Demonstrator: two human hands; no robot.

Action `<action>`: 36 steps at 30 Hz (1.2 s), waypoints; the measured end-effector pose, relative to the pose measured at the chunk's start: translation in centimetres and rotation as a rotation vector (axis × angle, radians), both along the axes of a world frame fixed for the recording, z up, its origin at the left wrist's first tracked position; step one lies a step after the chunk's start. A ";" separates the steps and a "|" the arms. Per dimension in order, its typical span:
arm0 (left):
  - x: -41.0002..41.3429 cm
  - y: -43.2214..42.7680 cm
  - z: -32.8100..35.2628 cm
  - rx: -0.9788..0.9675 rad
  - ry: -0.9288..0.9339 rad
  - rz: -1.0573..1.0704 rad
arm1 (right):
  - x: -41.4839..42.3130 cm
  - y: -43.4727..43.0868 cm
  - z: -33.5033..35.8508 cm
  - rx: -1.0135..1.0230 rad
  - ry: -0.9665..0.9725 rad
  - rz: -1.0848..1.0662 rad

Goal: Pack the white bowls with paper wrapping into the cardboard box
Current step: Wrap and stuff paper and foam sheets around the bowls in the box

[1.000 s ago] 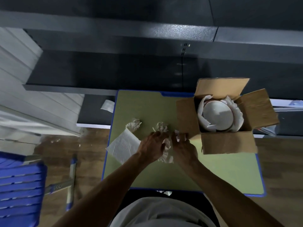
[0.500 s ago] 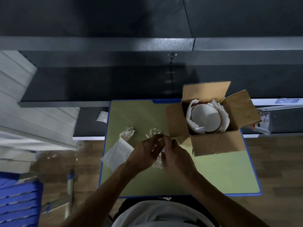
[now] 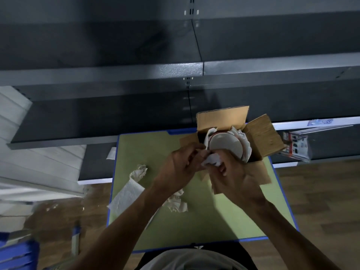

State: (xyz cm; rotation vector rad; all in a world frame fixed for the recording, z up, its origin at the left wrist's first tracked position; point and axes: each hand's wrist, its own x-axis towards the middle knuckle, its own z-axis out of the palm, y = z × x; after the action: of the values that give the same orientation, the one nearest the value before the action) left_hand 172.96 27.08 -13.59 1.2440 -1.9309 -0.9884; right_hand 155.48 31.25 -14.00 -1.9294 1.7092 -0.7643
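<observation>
A paper wad (image 3: 212, 160) is held by both hands (image 3: 183, 168) (image 3: 235, 176) just before the box (image 3: 259, 137). Inside the box, a bowl (image 3: 226, 146) is tipped up on edge.

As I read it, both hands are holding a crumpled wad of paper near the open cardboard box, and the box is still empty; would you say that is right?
Not quite: the cardboard box is not empty. The head view shows a white bowl already inside it, with paper tucked around it. The rest stands: the left hand and right hand hold a crumpled wad of paper near the open box.

White bowl (image 3: 226, 146) paper-nested in open box (image 3: 261, 139)
</observation>
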 end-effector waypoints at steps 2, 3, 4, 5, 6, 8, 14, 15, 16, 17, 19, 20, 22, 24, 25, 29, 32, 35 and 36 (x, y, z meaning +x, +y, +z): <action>-2.1 -1.2 -0.5 -0.054 -0.061 -0.042 | -3.0 -0.5 0.1 -0.061 0.058 -0.114; -3.0 -1.7 -0.7 -0.108 -0.096 -0.066 | -4.6 -0.8 0.1 -0.101 0.116 -0.179; -4.2 -2.4 -1.3 -0.192 -0.139 -0.097 | -6.2 -1.0 0.3 -0.115 0.184 -0.259; -5.3 -3.0 -1.8 -0.291 -0.194 -0.135 | -7.6 -1.2 0.4 -0.105 0.240 -0.329; -6.5 -3.7 -2.4 -0.379 -0.243 -0.184 | -8.9 -1.4 0.4 -0.070 0.294 -0.373; -8.7 -5.0 -3.3 -0.445 -0.349 -0.268 | -10.4 -1.9 0.3 0.015 0.350 -0.404; -13.1 -6.4 -4.3 -0.443 -0.489 -0.246 | -12.1 -2.9 -0.5 0.086 0.306 -0.351; -13.4 -6.4 -4.6 -0.468 -0.497 -0.243 | -12.1 -3.0 -0.6 0.078 0.299 -0.341; -13.9 -6.4 -4.8 -0.457 -0.482 -0.252 | -12.0 -3.1 -0.7 0.078 0.289 -0.341; -14.3 -6.2 -4.9 -0.410 -0.453 -0.266 | -11.9 -3.3 -0.7 0.079 0.273 -0.345; -15.0 -6.0 -5.2 -0.317 -0.403 -0.259 | -11.8 -3.6 -0.9 0.086 0.275 -0.326; -15.1 -6.0 -5.5 -0.297 -0.385 -0.240 | -11.7 -3.7 -1.0 0.089 0.287 -0.311; -14.8 -5.9 -6.1 -0.244 -0.372 -0.225 | -11.7 -3.7 -1.3 0.093 0.327 -0.295; -14.1 -5.8 -6.5 -0.191 -0.353 -0.215 | -11.4 -3.8 -1.6 0.103 0.413 -0.298; -13.9 -5.6 -6.5 -0.176 -0.340 -0.204 | -11.3 -3.9 -1.6 0.108 0.461 -0.301; -13.9 -5.0 -6.6 -0.148 -0.333 -0.149 | -10.8 -3.9 -2.2 0.134 0.559 -0.213; -14.2 -4.9 -6.9 -0.130 -0.327 -0.117 | -10.8 -3.6 -2.7 0.107 0.536 -0.152; -14.4 -4.8 -6.4 -0.084 -0.321 -0.097 | -11.2 -3.4 -2.7 0.129 0.486 -0.053; -14.5 -4.8 -6.5 -0.077 -0.317 -0.099 | -11.4 -3.3 -2.5 0.135 0.465 -0.027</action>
State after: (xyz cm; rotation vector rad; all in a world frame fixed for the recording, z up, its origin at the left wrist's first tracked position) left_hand 158.44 22.24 -20.06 1.3355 -2.2693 -0.7931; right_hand 144.10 27.93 -16.50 -2.1040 1.9911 -0.2026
